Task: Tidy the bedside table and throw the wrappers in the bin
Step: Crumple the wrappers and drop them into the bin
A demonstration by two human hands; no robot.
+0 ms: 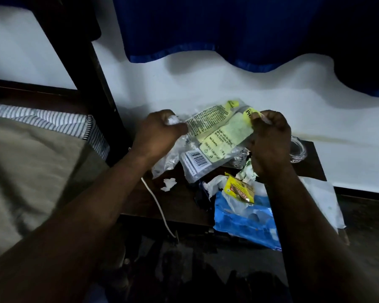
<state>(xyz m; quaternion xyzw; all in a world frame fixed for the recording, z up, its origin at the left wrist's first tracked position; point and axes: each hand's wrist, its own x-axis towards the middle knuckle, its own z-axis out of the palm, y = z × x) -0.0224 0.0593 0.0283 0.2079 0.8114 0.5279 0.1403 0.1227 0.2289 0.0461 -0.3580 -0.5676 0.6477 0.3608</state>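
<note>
Both hands raised over a dark bedside table (184, 202), left hand (157, 134) fisted around crumpled clear plastic and one edge of a yellow-green printed wrapper (219, 132), right hand (269, 138) pinching the opposite edge. Nearest, at the table's front edge: a blue plastic packet (247, 221), a small yellow sachet (239, 191) on top, a white cable (158, 204), a scrap of white tissue (168, 184). Farther back, a glass ashtray (298, 149); beyond, white wall and blue curtain (206, 29).

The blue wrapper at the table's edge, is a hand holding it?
No. The blue wrapper lies loose on the bedside table, while the left hand and right hand grip a yellow-green wrapper.
</note>
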